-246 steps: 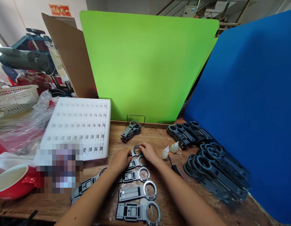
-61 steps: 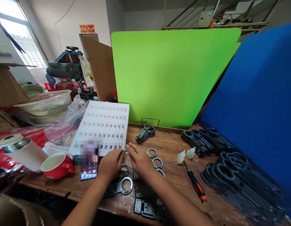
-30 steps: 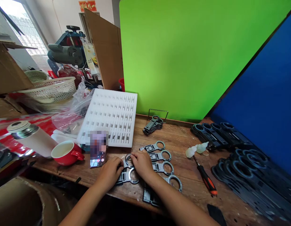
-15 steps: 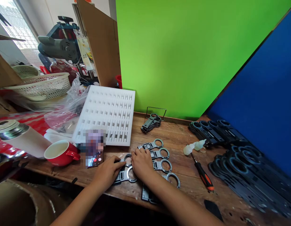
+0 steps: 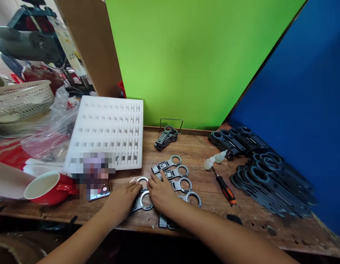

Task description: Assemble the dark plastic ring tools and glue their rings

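Several flat grey metal parts with ring ends lie on the wooden bench; the uppermost ringed part is fully visible. My left hand rests over the left parts, its fingertips on one beside its ring; the fingers look bent and close together. Below that, another ringed part lies partly under the same hand. My right hand lies over the right-hand row, its fingers curled toward the left ring and one finger lifted apart. What its fingertips touch is hard to make out.
A white foam tray, a red mug and a phone are at the left. Further back is a small stack of parts. Toward the right lie a screwdriver and piles of dark ringed parts.
The view has shifted right, so everything appears further left. My right hand's fingers have spread slightly, with one raised. My left hand's fingers have drawn closer together by the upper left ring.
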A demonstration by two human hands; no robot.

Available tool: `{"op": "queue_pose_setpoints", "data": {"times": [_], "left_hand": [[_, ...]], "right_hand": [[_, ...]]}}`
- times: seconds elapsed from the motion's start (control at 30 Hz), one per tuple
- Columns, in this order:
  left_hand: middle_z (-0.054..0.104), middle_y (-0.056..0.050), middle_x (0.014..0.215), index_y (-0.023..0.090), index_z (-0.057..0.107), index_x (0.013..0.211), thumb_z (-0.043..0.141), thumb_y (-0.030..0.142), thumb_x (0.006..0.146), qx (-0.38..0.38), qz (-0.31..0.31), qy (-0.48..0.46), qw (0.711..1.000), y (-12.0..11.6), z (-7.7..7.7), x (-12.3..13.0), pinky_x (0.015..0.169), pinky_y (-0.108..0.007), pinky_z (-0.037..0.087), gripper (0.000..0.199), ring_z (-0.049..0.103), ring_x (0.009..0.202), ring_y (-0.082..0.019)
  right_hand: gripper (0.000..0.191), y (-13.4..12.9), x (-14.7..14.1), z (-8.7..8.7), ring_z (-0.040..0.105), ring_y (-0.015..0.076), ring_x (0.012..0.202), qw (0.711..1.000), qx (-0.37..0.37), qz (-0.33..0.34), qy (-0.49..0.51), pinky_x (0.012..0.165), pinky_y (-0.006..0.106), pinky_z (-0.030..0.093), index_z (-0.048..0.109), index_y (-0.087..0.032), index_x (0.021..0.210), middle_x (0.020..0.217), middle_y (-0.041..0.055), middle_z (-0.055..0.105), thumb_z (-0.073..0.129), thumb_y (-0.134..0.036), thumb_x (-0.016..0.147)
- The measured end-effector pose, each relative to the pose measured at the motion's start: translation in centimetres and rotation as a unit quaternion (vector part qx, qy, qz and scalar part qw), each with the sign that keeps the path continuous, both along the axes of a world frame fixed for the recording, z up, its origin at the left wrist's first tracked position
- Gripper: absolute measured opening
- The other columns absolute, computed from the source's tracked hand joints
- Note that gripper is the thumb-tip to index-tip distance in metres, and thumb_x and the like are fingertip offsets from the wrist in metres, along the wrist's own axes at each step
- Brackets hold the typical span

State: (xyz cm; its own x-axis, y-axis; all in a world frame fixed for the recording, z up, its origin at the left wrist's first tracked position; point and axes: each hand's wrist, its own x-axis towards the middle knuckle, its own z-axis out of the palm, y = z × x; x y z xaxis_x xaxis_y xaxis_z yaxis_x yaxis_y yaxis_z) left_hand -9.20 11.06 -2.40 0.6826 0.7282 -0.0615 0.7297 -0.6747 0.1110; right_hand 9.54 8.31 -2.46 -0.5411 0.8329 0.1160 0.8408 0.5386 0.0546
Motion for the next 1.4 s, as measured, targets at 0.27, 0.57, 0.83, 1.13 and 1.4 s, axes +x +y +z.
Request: {"op": "queue_pose_setpoints", "data": {"times": [0.27, 0.57, 0.83, 1.13, 1.4], "left_hand": [[0.057, -0.008, 0.131, 0.019, 0.045, 0.132, 0.034, 0.015, 0.085, -0.018, 0.049, -0.094, 0.994, 0.2, 1.2, -0.5, 0.1, -0.036, 0.043, 0.048, 0.054, 0.118, -0.019], [0.067, -0.004, 0.114, 0.025, 0.061, 0.11, 0.039, 0.042, 0.088, 0.001, 0.174, -0.163, 0.971, -4.8, 1.1, -5.9, 0.093, -0.036, 0.048, 0.035, 0.06, 0.107, -0.021], [0.062, -0.005, 0.121, 0.026, 0.06, 0.114, 0.043, 0.043, 0.087, 0.025, 0.088, -0.126, 0.988, -5.8, -0.3, -1.7, 0.096, -0.041, 0.047, 0.036, 0.058, 0.11, -0.023], [0.06, -0.004, 0.12, 0.029, 0.053, 0.121, 0.047, 0.031, 0.087, -0.027, -0.054, -0.122, 0.991, -10.1, -0.1, 8.2, 0.095, -0.041, 0.047, 0.034, 0.056, 0.109, -0.022], [0.055, -0.006, 0.12, 0.029, 0.049, 0.122, 0.051, 0.01, 0.072, -0.159, -0.039, -0.051, 0.985, -10.3, 0.3, 10.0, 0.09, -0.036, 0.048, 0.054, 0.057, 0.104, -0.022]], "right_hand": [[0.024, 0.7, 1.4, 2.4, 0.048, 0.0251, 0.114, 0.993, -0.04, -0.048, 0.101, 0.101, 0.049, 0.032, 0.066, -0.018, 0.101, 0.116, 0.0085, 0.061, 0.051, -0.019, 0.083], [0.032, -7.0, 13.9, 0.2, 0.057, 0.0214, 0.098, 0.929, 0.077, -0.195, 0.304, 0.087, 0.038, 0.047, 0.062, -0.019, 0.111, 0.105, 0.0084, 0.065, 0.041, -0.019, 0.087], [0.029, -11.6, 18.1, -3.7, 0.06, 0.0221, 0.095, 0.892, 0.149, -0.29, 0.312, 0.085, 0.04, 0.049, 0.062, -0.018, 0.109, 0.1, 0.0095, 0.067, 0.04, -0.022, 0.089], [0.028, -11.6, 17.7, -3.7, 0.06, 0.0211, 0.092, 0.895, 0.137, -0.28, 0.319, 0.085, 0.038, 0.049, 0.063, -0.02, 0.107, 0.097, 0.0081, 0.068, 0.041, -0.021, 0.09], [0.029, -11.8, 17.9, -3.7, 0.061, 0.0203, 0.095, 0.893, 0.118, -0.284, 0.327, 0.086, 0.036, 0.049, 0.064, -0.02, 0.107, 0.1, 0.0077, 0.068, 0.041, -0.021, 0.09]]}}
